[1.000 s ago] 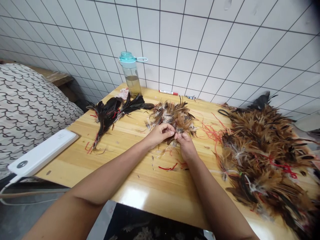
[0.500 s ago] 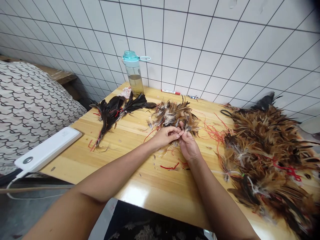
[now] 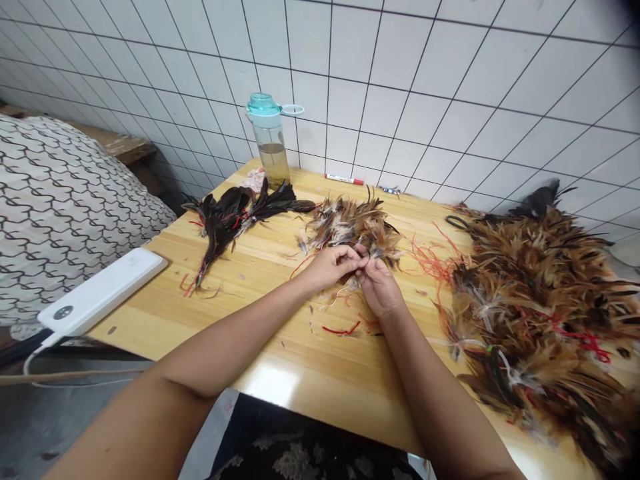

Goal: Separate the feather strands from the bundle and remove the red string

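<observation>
My left hand (image 3: 334, 264) and my right hand (image 3: 379, 283) meet fingertip to fingertip over the middle of the table. Both are closed in a pinch; whatever lies between the fingertips is too small to make out. Just beyond them is a heap of brown and grey feathers (image 3: 353, 223), partly covered by my fingers. Pale thread ends (image 3: 327, 305) lie beneath my hands. A short red string (image 3: 341, 331) rests on the wood nearer to me.
Black feather bundles (image 3: 225, 217) lie at the left, before a water bottle (image 3: 274, 150). A large pile of brown feathers (image 3: 545, 293) covers the right side, beside tangled red string (image 3: 433, 261). A white power bank (image 3: 107, 290) sits at the left edge; a red marker (image 3: 344, 179) lies by the wall.
The view has shifted slightly, so everything sits a little differently in the picture. My hands keep the same pinched pose, fingertips together by the feather heap.
</observation>
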Available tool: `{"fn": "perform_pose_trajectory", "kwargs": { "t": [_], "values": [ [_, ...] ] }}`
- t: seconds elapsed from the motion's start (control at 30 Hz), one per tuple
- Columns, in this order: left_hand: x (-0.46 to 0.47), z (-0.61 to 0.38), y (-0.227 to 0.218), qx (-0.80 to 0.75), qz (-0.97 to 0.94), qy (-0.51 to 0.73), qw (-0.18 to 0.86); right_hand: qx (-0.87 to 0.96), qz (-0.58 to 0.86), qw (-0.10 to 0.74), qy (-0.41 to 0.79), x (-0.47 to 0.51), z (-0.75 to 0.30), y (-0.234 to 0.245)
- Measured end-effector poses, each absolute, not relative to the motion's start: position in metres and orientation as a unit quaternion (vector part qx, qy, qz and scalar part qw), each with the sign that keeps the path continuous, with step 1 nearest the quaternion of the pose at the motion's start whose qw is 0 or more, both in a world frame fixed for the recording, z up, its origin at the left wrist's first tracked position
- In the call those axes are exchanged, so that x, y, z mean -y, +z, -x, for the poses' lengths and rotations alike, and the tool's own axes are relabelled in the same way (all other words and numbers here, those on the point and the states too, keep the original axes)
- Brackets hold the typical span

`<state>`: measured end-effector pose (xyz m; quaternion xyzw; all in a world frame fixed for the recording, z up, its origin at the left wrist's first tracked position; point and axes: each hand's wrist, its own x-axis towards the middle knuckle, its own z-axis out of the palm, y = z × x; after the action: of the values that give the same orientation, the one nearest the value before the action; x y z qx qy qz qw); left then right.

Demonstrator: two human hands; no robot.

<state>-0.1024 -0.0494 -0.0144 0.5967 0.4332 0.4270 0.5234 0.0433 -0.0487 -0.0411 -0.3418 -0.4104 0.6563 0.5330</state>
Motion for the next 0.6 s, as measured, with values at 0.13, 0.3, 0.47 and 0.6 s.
{"fn": "perform_pose_trajectory", "kwargs": {
  "t": [0.13, 0.3, 0.47, 0.6],
  "values": [
    [0.039, 0.12, -0.013, -0.509, -0.657, 0.433, 0.349, 0.399, 0.36, 0.551, 0.639, 0.042, -0.056, -0.041],
    [0.037, 0.126, -0.01, -0.519, -0.708, 0.393, 0.273, 0.385, 0.379, 0.564, 0.624, 0.038, -0.066, -0.039],
    [0.046, 0.114, -0.011, -0.468, -0.769, 0.369, 0.233, 0.373, 0.327, 0.553, 0.669, 0.043, -0.061, -0.033],
    [0.05, 0.106, -0.018, -0.458, -0.801, 0.335, 0.188, 0.373, 0.277, 0.533, 0.707, 0.048, -0.058, -0.028]
  ]
}}
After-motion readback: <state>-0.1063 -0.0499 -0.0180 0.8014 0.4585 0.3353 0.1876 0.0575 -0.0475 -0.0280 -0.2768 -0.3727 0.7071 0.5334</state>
